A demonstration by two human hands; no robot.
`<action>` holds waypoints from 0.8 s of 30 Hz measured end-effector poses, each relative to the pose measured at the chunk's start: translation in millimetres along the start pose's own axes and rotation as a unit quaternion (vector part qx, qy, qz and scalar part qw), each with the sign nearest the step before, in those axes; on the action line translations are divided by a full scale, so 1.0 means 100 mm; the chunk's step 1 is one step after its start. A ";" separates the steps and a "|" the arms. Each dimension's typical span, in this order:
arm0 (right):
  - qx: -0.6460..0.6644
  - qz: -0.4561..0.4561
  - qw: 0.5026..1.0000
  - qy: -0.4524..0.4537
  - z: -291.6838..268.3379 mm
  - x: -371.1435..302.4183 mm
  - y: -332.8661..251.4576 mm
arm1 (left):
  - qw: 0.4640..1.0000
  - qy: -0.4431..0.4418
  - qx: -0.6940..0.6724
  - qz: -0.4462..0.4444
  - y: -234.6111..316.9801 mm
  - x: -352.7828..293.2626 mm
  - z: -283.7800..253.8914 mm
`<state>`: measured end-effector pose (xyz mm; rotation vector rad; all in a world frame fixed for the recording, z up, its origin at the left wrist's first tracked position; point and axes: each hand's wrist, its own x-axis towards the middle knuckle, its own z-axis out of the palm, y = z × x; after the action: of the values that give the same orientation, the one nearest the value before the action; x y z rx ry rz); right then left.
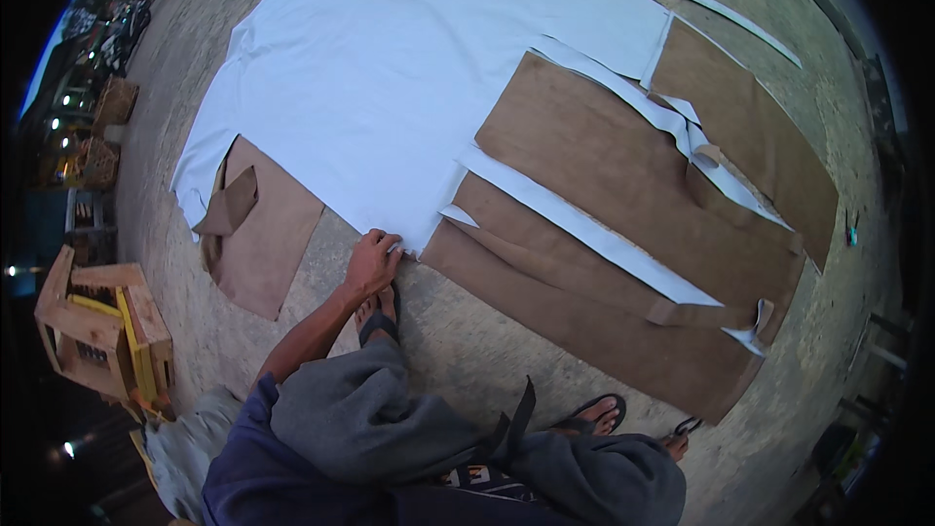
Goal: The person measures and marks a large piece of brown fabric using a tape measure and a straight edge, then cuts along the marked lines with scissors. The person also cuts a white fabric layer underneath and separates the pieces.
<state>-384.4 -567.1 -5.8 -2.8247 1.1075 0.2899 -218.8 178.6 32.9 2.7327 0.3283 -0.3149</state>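
A large white sheet (370, 68), apparently leather, lies spread on the ground. My left hand (372, 263) is closed on its near corner, fingers curled at the edge. Brown suede-like pieces lie around it: a wide one (584, 127) at the right, a long one (584, 331) nearer me, another (740, 117) at the far right, and a smaller one (268, 234) at the left with a folded flap. White strips show between the right-hand pieces. Beside my right knee, only the fingers of my right hand (675, 445) show, at the dark looped handle of what looks like scissors (689, 426).
My sandalled feet stand close to the near edges of the pieces. A wooden frame (107, 331) with yellow slats stands at the left, with crates (115, 102) beyond. A long pale strip (682, 0) lies at the far right. A small bluish object (852, 234) rests on the concrete.
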 end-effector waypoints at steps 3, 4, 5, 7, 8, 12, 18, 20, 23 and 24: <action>-0.054 0.057 0.997 -0.027 -0.09 -0.05 -0.10 | 0.999 -0.005 -0.039 0.015 -0.04 0.19 -0.05; -0.054 0.074 0.996 -0.007 -0.12 -0.05 -0.15 | 0.998 -0.046 -0.044 0.011 -0.06 0.26 -0.07; -0.043 0.080 0.996 -0.001 -0.13 -0.10 -0.20 | 0.995 -0.087 -0.047 0.010 -0.10 0.32 -0.11; -0.037 0.079 0.996 -0.006 -0.15 -0.25 -0.28 | 0.987 -0.155 -0.047 0.014 -0.20 0.41 -0.23; -0.056 0.097 0.994 -0.020 -0.15 -0.37 -0.29 | 0.985 -0.163 -0.058 0.017 -0.27 0.42 -0.27; -0.139 0.172 0.973 -0.062 -0.20 -0.87 -0.37 | 0.983 -0.142 -0.113 -0.039 -0.59 0.36 -0.34; 0.020 0.322 0.940 0.113 -0.95 -1.46 -0.96 | 0.942 -0.132 -0.302 -0.066 -0.94 0.16 -0.38; 0.156 0.289 0.926 0.188 -1.48 -1.61 -1.27 | 0.906 -0.132 -0.400 -0.051 -0.84 0.12 -0.42; 0.527 0.181 0.815 0.160 -2.29 -1.78 -2.02 | 0.833 -0.177 -0.525 -0.007 -0.49 0.21 -0.57; 0.587 0.122 0.789 0.134 -2.52 -1.85 -2.34 | 0.814 -0.186 -0.550 0.004 -0.31 0.29 -0.65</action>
<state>-321.8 -312.3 283.3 -1.6089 1.1057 -0.6158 -188.3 237.2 73.9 1.4838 0.2625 -0.4596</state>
